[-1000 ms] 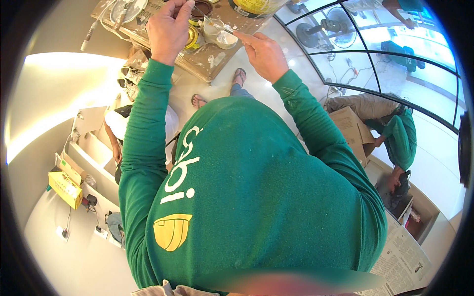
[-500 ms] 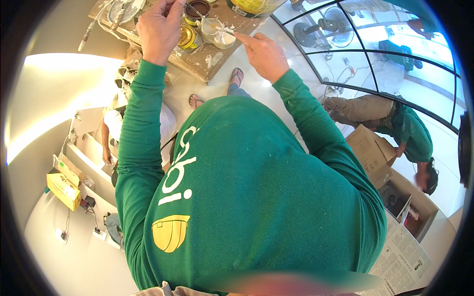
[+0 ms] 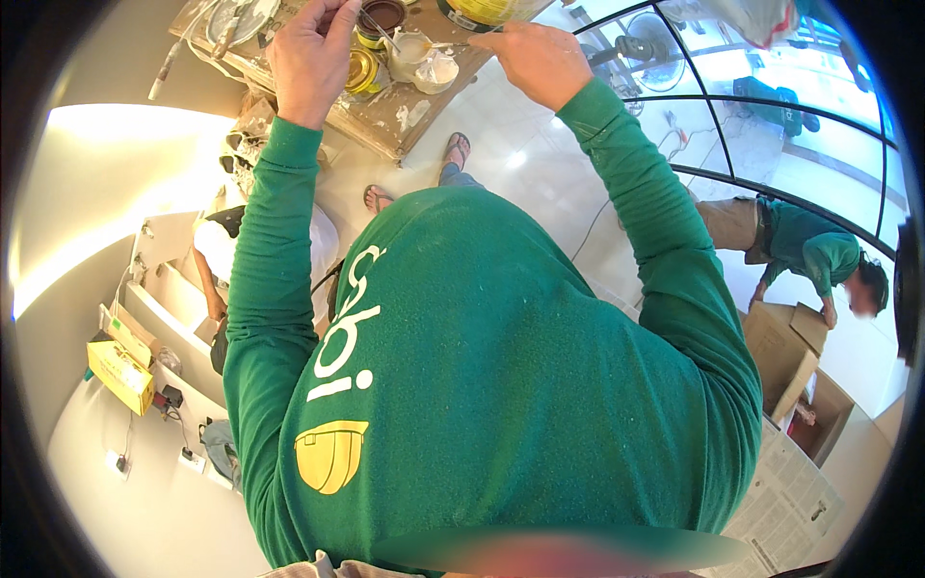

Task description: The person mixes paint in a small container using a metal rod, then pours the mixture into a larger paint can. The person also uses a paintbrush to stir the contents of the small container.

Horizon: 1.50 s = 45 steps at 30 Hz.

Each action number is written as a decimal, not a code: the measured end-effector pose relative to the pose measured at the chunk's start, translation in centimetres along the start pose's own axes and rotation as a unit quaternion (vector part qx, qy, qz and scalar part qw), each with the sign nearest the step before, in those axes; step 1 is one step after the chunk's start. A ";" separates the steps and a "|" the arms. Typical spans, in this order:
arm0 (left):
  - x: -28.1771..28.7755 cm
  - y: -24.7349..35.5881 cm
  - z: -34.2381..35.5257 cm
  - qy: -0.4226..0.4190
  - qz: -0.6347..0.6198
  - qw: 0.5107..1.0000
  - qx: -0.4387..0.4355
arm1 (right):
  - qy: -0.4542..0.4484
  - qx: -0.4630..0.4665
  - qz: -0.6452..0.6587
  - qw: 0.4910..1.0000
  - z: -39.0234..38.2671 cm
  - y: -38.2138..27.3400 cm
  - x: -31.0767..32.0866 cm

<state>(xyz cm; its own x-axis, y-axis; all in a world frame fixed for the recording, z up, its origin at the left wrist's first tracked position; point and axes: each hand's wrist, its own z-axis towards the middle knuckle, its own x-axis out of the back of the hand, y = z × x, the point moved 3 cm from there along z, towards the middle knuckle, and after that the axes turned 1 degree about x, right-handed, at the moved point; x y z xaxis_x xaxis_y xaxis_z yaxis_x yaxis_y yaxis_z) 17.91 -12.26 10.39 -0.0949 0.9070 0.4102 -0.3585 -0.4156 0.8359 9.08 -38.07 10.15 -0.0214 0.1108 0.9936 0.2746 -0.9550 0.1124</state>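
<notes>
My left hand (image 3: 310,67) is closed on a thin stick (image 3: 380,31) that slants down toward white cups (image 3: 436,71) of pale material at the top of the view. My right hand (image 3: 540,63) is closed on another thin tool (image 3: 458,43), possibly a brush, reaching toward the cups. Beside them stand an open can of brown stuff (image 3: 383,17), a yellow can (image 3: 362,69) and a larger yellow tub (image 3: 487,12), all on a paint-spattered board (image 3: 400,130). A lid with a tool and cord lies left of my left hand.
A co-worker (image 3: 809,250) in green bends over a cardboard box (image 3: 780,347) at right, below a black-framed glass partition (image 3: 732,176). Another person (image 3: 217,260) in white is low at left, near open shelving (image 3: 178,303), a yellow box (image 3: 120,376) and wall sockets.
My right hand has moved up and right, away from the white cups. My left hand has shifted slightly left. The co-worker at right has moved farther right with hands on the box.
</notes>
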 end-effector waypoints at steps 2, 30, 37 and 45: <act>0.2 -0.2 -0.1 -0.020 -0.010 0.999 0.023 | 0.012 0.017 0.006 1.000 0.3 0.3 0.5; 1.1 1.1 -0.2 -0.074 -0.022 0.996 0.041 | 0.105 0.014 0.217 0.970 -0.7 0.3 1.1; 0.0 0.1 0.2 -0.095 -0.089 0.988 0.084 | 0.139 -0.022 0.256 0.956 -0.4 -0.8 0.0; -0.3 -0.7 0.3 -0.104 -0.145 0.981 0.080 | 0.102 -0.017 0.186 0.977 -0.4 -0.7 -0.9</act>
<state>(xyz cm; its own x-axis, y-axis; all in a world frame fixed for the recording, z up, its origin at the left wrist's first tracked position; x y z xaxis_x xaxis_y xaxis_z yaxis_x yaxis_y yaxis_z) 18.47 -12.20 9.77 0.1872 0.9619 0.1993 -0.1908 -0.1634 0.9679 8.53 -37.62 9.16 -0.1190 -0.3002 0.9464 0.2686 -0.9274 -0.2604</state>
